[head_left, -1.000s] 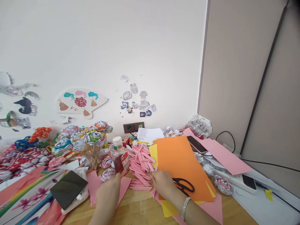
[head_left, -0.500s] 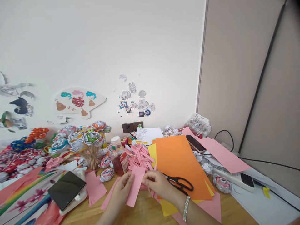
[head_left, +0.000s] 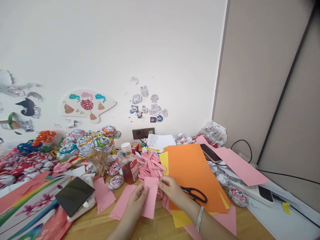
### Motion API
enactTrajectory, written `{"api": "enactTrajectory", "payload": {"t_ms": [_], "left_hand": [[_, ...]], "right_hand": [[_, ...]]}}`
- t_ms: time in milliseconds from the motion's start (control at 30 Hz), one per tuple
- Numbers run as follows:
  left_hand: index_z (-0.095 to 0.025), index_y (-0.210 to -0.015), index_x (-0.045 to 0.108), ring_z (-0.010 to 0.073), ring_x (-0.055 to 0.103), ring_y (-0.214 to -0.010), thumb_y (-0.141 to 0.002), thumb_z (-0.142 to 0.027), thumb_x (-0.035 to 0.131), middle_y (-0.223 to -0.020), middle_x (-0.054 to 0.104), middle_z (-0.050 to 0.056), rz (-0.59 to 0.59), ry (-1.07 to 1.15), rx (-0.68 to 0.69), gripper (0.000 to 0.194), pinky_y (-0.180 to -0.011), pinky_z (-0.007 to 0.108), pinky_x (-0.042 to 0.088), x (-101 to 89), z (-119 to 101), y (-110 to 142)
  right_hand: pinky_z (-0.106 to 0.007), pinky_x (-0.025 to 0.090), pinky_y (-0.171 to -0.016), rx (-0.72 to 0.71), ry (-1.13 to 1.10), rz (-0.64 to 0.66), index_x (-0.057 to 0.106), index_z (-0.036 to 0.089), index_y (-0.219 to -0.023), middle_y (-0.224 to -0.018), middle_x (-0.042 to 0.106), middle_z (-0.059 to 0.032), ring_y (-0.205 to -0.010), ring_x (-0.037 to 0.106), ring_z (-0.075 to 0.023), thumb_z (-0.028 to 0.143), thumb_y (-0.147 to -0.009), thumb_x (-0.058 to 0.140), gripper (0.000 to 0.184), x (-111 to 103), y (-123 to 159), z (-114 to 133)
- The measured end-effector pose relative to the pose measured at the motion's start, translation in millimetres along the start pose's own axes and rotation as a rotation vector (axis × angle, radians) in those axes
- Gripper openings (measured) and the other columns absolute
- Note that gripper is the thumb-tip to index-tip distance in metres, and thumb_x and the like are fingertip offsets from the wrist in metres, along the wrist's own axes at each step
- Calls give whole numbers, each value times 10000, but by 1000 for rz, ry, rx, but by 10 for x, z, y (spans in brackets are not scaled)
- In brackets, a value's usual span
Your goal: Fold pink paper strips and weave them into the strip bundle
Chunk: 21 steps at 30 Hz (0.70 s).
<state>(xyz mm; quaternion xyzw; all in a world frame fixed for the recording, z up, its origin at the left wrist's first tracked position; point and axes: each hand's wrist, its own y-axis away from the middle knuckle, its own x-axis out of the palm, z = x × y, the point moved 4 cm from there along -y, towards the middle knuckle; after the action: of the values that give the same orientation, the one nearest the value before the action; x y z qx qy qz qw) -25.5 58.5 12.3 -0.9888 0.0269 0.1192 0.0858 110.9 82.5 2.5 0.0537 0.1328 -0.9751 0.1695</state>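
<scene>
My left hand (head_left: 136,203) and my right hand (head_left: 172,190) together hold a pink paper rectangle (head_left: 150,197) upright above the wooden table (head_left: 150,225). The left fingers pinch its left edge, the right fingers pinch its upper right corner. A silver bracelet (head_left: 199,218) circles my right wrist. Just behind the paper lies a heap of pink paper strips (head_left: 150,166). Black scissors (head_left: 196,194) rest on an orange sheet (head_left: 193,175) right of my right hand.
A red bottle with a white cap (head_left: 128,165) and paper roses on sticks (head_left: 96,146) stand to the left. A dark phone (head_left: 75,196) lies on a white block. A second phone (head_left: 210,153), pink sheets (head_left: 237,165) and cables sit at right.
The pink rectangle has been lifted from the table and now stands a little higher between both hands. The view shifted slightly right.
</scene>
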Motion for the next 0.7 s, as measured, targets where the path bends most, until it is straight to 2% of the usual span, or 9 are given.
{"api": "enactTrajectory", "payload": {"t_ms": [100, 200, 367, 467, 567, 700], "left_hand": [[-180, -680, 520, 179, 549, -653, -708, -459, 449, -632, 582, -8, 38, 71, -65, 290, -603, 259, 427, 25, 7, 9], [-178, -595, 516, 183, 542, -650, -703, -451, 460, -597, 575, -5, 29, -39, -14, 299, -608, 257, 422, 31, -20, 23], [-172, -618, 549, 187, 539, -668, -723, -395, 457, -630, 593, 4, 99, -170, 82, 263, -615, 258, 423, 83, -51, 51], [-166, -632, 565, 194, 545, -673, -706, -426, 463, -639, 605, 12, 81, -162, 58, 289, -619, 264, 427, 82, -48, 50], [-163, -630, 577, 207, 552, -699, -683, -469, 474, -638, 611, 14, 86, -103, 6, 328, -634, 271, 430, 73, -50, 43], [-153, -650, 582, 199, 540, -707, -661, -483, 506, -639, 590, 12, 150, 24, -44, 339, -651, 281, 427, 75, -50, 43]], "right_hand": [[-193, 346, -462, -35, -47, 107, 434, 152, -642, -520, 450, 37, -458, 430, -74, 522, -782, 396, 397, 26, 42, 70], [-189, 336, -487, -53, 31, 197, 443, 148, -633, -552, 455, 35, -492, 430, -71, 502, -786, 411, 387, 60, 113, 168], [-184, 308, -503, -66, 122, 155, 489, 143, -675, -589, 425, 46, -548, 404, -77, 489, -730, 506, 351, 75, 122, 179], [-189, 333, -531, -78, 79, 100, 508, 160, -846, -653, 464, 36, -592, 444, -90, 466, -718, 535, 333, 64, 113, 184], [-197, 369, -564, -98, 12, 79, 491, 187, -988, -741, 486, 14, -645, 479, -102, 444, -699, 568, 394, 44, 128, 247], [-201, 387, -561, -79, -56, 188, 553, 168, -844, -737, 501, 3, -635, 472, -99, 452, -698, 562, 319, 38, 155, 328]]}}
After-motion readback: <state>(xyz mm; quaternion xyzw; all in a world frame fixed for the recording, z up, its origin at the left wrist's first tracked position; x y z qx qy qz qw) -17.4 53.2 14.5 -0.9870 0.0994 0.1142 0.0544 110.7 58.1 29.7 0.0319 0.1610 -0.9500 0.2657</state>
